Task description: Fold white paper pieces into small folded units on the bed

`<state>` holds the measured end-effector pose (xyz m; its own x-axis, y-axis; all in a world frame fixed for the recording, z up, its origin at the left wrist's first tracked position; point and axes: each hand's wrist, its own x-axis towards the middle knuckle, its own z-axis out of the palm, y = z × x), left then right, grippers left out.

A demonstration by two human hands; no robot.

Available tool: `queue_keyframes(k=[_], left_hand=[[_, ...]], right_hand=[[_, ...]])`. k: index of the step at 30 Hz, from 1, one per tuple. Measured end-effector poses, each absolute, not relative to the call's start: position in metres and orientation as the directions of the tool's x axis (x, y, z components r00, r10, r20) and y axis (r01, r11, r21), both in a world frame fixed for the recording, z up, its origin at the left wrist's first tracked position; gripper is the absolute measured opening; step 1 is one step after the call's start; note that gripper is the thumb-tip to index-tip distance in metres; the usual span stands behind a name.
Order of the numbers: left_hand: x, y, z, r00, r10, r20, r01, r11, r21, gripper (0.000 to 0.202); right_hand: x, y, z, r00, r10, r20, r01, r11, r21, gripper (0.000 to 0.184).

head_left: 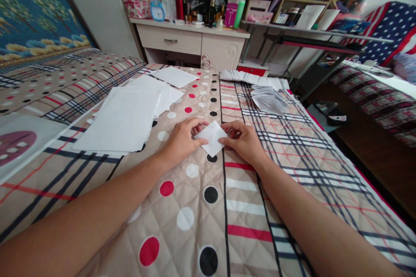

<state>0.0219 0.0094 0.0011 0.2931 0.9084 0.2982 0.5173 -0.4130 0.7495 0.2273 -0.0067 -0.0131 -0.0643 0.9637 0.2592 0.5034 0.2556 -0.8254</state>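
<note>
A small folded piece of white paper (212, 137) lies on the quilted bedspread (247, 207) in the middle of the view. My left hand (183, 138) pinches its left edge, fingers curled and pressed onto it. On the other side my right hand (243, 140) holds the right edge, thumb and fingers closed on the paper. Both forearms reach in from the bottom of the view.
A loose stack of white paper sheets (125, 119) lies to the left, one more sheet (175, 76) behind it. Folded paper pieces (269, 99) are piled at the far right, a row (250, 78) behind them. A dresser (191, 43) and shelves stand beyond the bed; floor drops off at right.
</note>
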Motion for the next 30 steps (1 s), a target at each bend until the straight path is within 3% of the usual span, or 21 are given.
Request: queue_keyframes(k=[4, 10, 14, 20, 30], left_hand=[[0.022, 0.010, 0.000, 0.309, 0.910, 0.276, 0.507, -0.403, 0.762, 0.037], [0.022, 0.019, -0.011, 0.390, 0.905, 0.168, 0.449, -0.346, 0.824, 0.042], [0.019, 0.028, -0.015, 0.456, 0.883, 0.109, 0.475, -0.345, 0.810, 0.029], [0.012, 0.031, -0.007, 0.478, 0.876, 0.057, 0.453, -0.302, 0.839, 0.019], [0.006, 0.028, -0.017, 0.393, 0.914, 0.103, 0.454, -0.291, 0.842, 0.017]], right_hand=[[0.226, -0.007, -0.012, -0.079, 0.958, 0.276, 0.493, 0.279, -0.824, 0.016], [0.222, -0.005, -0.009, -0.176, 0.971, 0.160, 0.576, 0.233, -0.783, 0.019], [0.222, -0.004, -0.008, -0.194, 0.968, 0.160, 0.669, 0.250, -0.700, 0.016], [0.226, -0.004, -0.006, -0.254, 0.956, 0.149, 0.631, 0.280, -0.724, 0.011], [0.223, -0.009, -0.005, -0.225, 0.958, 0.177, 0.649, 0.283, -0.706, 0.008]])
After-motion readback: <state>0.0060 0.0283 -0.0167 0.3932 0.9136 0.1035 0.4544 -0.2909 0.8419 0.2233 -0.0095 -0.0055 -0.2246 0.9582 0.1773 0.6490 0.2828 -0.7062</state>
